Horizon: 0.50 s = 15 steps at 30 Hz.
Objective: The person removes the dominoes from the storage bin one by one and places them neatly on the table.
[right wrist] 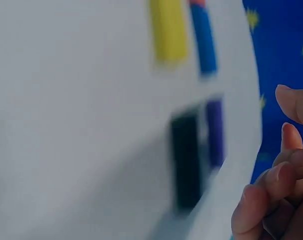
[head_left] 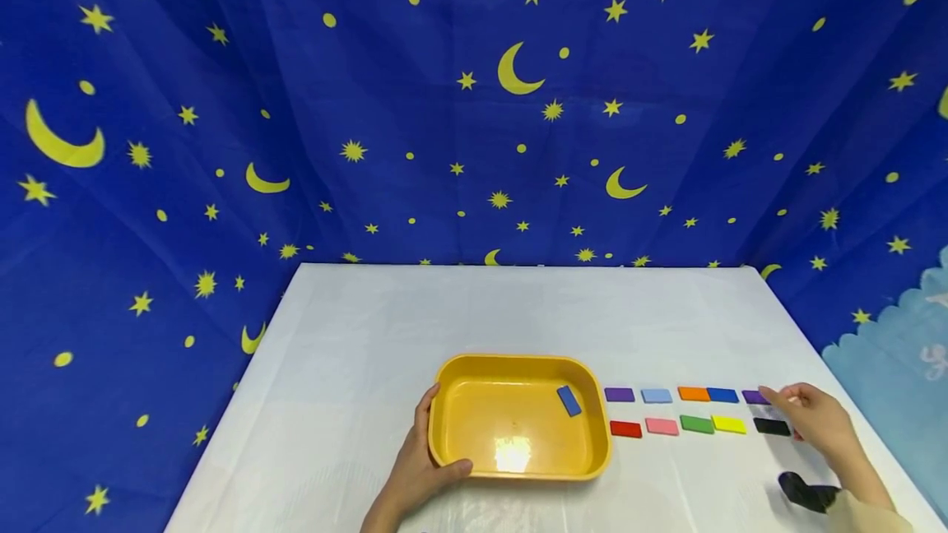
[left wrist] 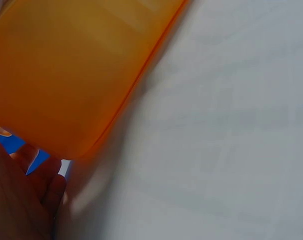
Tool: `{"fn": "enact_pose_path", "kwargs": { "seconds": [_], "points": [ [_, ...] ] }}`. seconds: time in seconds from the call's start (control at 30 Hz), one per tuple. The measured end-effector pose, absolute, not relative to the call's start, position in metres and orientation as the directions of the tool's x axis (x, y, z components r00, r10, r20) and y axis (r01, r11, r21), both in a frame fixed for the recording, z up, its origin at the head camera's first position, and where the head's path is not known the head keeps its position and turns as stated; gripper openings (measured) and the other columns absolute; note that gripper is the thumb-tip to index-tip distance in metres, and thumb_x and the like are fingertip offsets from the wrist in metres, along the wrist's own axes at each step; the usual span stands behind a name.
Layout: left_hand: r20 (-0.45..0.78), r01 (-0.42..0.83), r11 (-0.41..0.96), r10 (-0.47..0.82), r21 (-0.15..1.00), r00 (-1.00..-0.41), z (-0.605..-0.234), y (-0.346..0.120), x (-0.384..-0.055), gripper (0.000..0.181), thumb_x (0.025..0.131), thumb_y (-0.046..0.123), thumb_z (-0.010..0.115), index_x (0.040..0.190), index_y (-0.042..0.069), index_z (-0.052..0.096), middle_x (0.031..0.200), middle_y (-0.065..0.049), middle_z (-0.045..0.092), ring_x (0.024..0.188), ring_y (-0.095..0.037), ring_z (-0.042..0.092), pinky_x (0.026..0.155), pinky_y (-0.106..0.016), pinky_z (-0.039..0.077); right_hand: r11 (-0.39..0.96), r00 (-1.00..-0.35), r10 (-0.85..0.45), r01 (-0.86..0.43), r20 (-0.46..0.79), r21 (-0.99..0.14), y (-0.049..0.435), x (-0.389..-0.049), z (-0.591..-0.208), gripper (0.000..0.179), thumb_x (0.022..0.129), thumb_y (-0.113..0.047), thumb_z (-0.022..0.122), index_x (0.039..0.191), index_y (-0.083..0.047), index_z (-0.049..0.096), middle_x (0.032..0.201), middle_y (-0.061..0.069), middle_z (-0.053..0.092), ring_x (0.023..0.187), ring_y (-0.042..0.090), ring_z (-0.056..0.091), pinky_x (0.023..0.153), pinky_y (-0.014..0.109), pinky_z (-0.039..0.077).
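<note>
My left hand [head_left: 420,467] grips the left end of a yellow plastic tray [head_left: 518,474], thumb at the front rim and fingers along the outer side. Inside the tray, toward its right, lies one blue block [head_left: 569,400]. My right hand [head_left: 818,418] is over the far right end of the blocks, its fingertips overlapping a purple block [head_left: 754,396] in the head view. The right wrist view shows the thumb [right wrist: 294,107] and fingers apart with nothing between them. Just below that hand lies a black block [head_left: 772,427], and a bit of red or pink shows beside it.
Two rows of flat blocks run right of the tray. In the back row are a purple block [head_left: 619,395], light blue, orange and blue ones; in front, a red block [head_left: 625,429], pink, green and yellow ones. A starry blue curtain [head_left: 444,105] borders the white table [head_left: 333,368].
</note>
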<state>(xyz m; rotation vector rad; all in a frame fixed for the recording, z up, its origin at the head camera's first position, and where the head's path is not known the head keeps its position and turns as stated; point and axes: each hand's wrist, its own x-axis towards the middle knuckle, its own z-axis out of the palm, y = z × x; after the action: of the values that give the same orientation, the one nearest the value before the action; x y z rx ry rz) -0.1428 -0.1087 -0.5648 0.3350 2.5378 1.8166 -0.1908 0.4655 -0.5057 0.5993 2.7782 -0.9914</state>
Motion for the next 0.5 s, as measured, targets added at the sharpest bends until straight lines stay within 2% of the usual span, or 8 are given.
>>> {"fn": "enact_pose_path", "kwargs": {
  "seconds": [0.13,0.27,0.4,0.5],
  "points": [
    [0.114,0.163,0.305,0.172,0.938,-0.979,-0.565,-0.109,-0.142,0.108,0.068,0.031,0.081,0.151,0.034,0.011,0.138,-0.021,0.039,0.109,-0.027,0.051,0.080,-0.042,0.045,0.775,-0.967,0.195,0.254,-0.163,-0.578,0.425,-0.208,-0.488,0.063,0.089,-0.060,0.052,0.098,0.003,0.051,0.069,0.004,0.045,0.061,0.020,0.046,0.054,0.032,0.036],
    [0.130,0.177,0.293,0.174,0.940,-0.976,-0.566,-0.109,-0.142,0.108,0.068,0.030,0.081,0.151,0.033,0.011,0.138,-0.022,0.039,0.108,-0.028,0.052,0.078,-0.041,0.046,0.822,-0.997,0.026,0.060,-0.068,-0.567,0.374,-0.227,-0.474,0.043,0.090,-0.046,0.061,0.091,-0.004,0.055,0.067,0.002,0.045,0.060,0.019,0.045,0.053,0.030,0.034],
    [0.142,0.189,0.297,0.174,0.936,-0.974,-0.568,-0.109,-0.142,0.108,0.068,0.032,0.081,0.151,0.033,0.011,0.138,-0.022,0.040,0.108,-0.028,0.052,0.078,-0.040,0.046,0.836,-0.982,-0.189,-0.154,-0.013,-0.527,0.321,-0.244,-0.459,0.027,0.087,-0.037,0.068,0.084,-0.012,0.059,0.064,-0.001,0.046,0.058,0.016,0.044,0.051,0.028,0.035],
    [0.149,0.198,0.308,0.176,0.931,-0.973,-0.569,-0.109,-0.142,0.108,0.069,0.033,0.081,0.151,0.032,0.010,0.139,-0.021,0.039,0.109,-0.029,0.052,0.080,-0.040,0.046,0.823,-0.934,-0.358,-0.314,-0.004,-0.474,0.280,-0.251,-0.446,0.022,0.086,-0.037,0.070,0.081,-0.018,0.060,0.063,-0.005,0.047,0.055,0.013,0.043,0.051,0.027,0.035]
  ]
}}
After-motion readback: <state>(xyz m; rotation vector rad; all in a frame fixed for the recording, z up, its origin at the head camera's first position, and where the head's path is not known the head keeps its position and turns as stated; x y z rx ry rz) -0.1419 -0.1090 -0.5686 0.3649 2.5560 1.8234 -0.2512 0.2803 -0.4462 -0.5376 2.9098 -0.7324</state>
